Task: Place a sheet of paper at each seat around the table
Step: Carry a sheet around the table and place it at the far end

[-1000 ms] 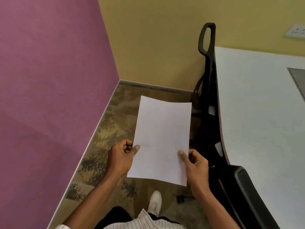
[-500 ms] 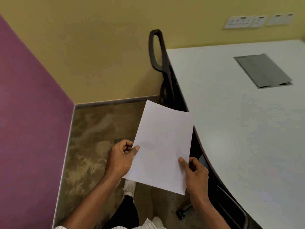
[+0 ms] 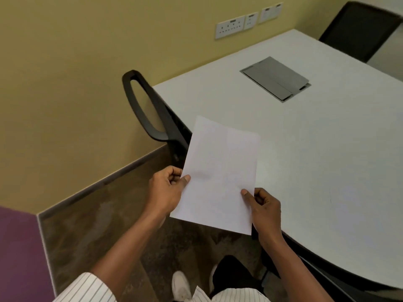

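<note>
A white sheet of paper (image 3: 220,175) is held in the air between both hands, over the near left edge of the white table (image 3: 316,149). My left hand (image 3: 166,189) pinches its left edge. My right hand (image 3: 263,207) pinches its lower right edge. The sheet's upper half overlaps the tabletop in view. A black chair (image 3: 150,112) is pushed in at the table's left side, only its backrest frame showing. A second black chair (image 3: 357,29) stands at the far right corner.
A grey cable hatch (image 3: 275,78) is set flush in the tabletop. Wall sockets (image 3: 231,26) sit on the yellow wall behind. A purple wall (image 3: 15,253) closes the left. Brown patterned floor lies under my feet (image 3: 181,286).
The view has swung right, from the wall corner toward the table. The paper, still in both hands, now hangs over the table edge instead of over the floor.
</note>
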Available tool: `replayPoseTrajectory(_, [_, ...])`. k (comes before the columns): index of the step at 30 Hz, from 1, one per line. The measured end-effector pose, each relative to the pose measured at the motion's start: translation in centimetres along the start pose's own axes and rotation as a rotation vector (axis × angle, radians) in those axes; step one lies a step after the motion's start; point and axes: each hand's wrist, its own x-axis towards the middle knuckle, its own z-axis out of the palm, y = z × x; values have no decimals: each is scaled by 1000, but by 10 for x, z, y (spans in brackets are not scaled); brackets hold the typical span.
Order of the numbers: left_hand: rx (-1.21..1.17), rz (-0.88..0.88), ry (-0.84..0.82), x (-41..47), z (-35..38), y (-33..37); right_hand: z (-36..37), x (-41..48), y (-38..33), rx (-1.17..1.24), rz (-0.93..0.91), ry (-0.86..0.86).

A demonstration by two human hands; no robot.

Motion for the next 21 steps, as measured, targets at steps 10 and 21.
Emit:
replayPoseTrajectory(10, [14, 39, -42, 139, 50, 75, 16, 134, -41, 111, -38, 128])
replayPoseTrajectory(21, [223, -35, -19, 294, 132, 110, 9, 282, -52, -27, 49, 5])
